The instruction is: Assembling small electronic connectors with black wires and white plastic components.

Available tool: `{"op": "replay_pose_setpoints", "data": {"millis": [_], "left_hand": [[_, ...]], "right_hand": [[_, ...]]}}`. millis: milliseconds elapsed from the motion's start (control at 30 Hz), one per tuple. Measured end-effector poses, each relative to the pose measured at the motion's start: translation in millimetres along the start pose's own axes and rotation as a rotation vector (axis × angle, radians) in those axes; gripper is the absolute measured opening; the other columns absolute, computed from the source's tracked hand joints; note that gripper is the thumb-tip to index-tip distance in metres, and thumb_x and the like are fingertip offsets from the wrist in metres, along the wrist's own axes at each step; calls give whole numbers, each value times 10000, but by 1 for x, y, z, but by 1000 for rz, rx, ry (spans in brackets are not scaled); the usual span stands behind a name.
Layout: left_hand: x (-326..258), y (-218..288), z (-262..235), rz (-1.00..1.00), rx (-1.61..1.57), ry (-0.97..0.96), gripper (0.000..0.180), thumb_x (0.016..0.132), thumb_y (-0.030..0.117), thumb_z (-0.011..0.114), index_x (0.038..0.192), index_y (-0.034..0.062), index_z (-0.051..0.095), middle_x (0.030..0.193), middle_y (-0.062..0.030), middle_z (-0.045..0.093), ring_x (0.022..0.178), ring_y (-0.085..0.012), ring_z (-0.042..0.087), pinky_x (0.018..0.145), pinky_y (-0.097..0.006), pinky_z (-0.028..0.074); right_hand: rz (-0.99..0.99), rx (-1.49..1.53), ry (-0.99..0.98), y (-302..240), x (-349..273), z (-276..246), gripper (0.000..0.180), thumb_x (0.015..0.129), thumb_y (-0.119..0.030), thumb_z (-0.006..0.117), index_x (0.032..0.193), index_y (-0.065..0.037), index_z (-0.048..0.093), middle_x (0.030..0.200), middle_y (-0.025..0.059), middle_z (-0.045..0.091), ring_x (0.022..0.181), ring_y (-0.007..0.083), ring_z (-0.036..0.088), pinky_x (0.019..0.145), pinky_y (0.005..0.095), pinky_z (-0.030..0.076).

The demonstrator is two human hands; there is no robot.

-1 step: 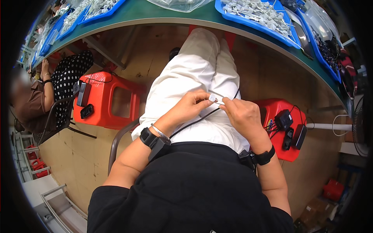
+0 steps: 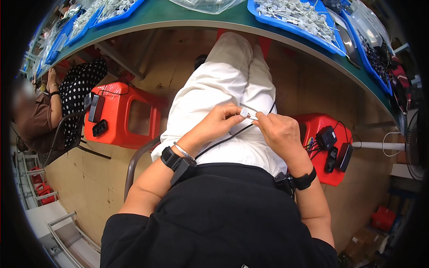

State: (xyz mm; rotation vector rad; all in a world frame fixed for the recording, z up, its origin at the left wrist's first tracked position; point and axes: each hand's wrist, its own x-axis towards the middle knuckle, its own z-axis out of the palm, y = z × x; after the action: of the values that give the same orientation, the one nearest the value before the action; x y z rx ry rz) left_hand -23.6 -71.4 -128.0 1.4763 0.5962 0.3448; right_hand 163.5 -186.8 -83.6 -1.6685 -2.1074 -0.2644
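Observation:
Above my lap, a small whitish piece (image 2: 244, 112) with a round head and a thin pale stem is held between my two hands. My left hand (image 2: 219, 121) pinches it by the round head with thumb and fingertips. The fingers of my right hand (image 2: 278, 133) are closed on the stem's other end, and the very tip is hidden by them. Both hands rest close together over my white trousers (image 2: 210, 85). A black cable (image 2: 225, 139) runs across the lap under the hands.
Ahead is a green table (image 2: 178, 15) bearing a blue tray (image 2: 308, 33) of similar pale stemmed pieces and another tray (image 2: 380, 73) of dark parts. Red stools with black devices flank me: left stool (image 2: 120, 134), right stool (image 2: 313, 120). A seated person (image 2: 44, 111) is at far left.

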Motion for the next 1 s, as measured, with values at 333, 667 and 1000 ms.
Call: {"op": "replay_pose_setpoints", "data": {"millis": [333, 667, 1000], "left_hand": [[-3, 7, -1, -163, -266, -90, 186, 986, 140, 610, 1099, 19, 693, 880, 58, 625, 753, -6, 469, 673, -185, 390], [-2, 9, 1, 33, -57, 8, 195, 988, 69, 588, 1136, 20, 706, 920, 48, 542, 860, -38, 520, 767, -215, 428], [-2, 6, 1, 57, -14, 12, 158, 981, 74, 601, 1075, 2, 705, 920, 38, 552, 837, -46, 515, 745, -224, 425]], "right_hand": [[-89, -147, -1, -1, 1, -1, 184, 877, -240, 693, 918, -70, 636, 611, 9, 481, 510, 155, 530, 470, 315, 410], [-26, 0, 68, -5, 2, -1, 221, 849, -239, 733, 947, -68, 634, 629, 17, 505, 523, 164, 548, 480, 315, 424], [-59, -102, 55, -7, 2, 2, 205, 879, -246, 701, 932, -57, 641, 612, 8, 473, 511, 144, 532, 474, 304, 419]]}}
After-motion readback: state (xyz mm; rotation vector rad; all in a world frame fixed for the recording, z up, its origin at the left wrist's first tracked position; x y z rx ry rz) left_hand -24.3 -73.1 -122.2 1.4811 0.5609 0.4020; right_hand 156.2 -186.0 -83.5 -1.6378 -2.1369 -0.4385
